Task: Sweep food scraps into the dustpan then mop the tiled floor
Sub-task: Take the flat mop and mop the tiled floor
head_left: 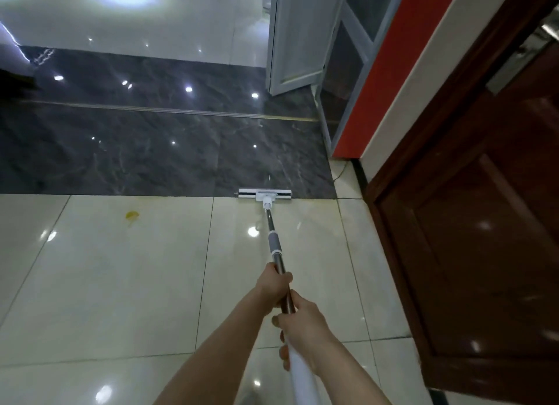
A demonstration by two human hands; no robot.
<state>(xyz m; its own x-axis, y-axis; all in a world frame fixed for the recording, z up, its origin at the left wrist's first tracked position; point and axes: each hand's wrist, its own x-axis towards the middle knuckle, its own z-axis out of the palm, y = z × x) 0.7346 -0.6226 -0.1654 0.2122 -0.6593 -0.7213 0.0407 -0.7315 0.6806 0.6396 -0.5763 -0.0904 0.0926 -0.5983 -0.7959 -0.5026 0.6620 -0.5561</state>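
Observation:
A flat mop stretches away from me over the glossy cream floor tiles (127, 283). Its white head (265, 194) lies flat where the cream tiles meet a band of dark marble tile (145, 153). The metal handle (273, 241) runs back to me. My left hand (276, 283) grips the shaft higher up. My right hand (302, 326) holds it lower, near the white end of the handle. A small yellow stain or scrap (132, 214) sits on the cream tile to the left of the mop head. No dustpan is in view.
A dark wooden door (484, 238) stands open along the right side. Beyond it is a red and white wall edge (390, 80) and a grey-framed glass door (299, 41). More pale tiles lie beyond the dark band. A thin metal strip (169, 111) crosses the dark tiles.

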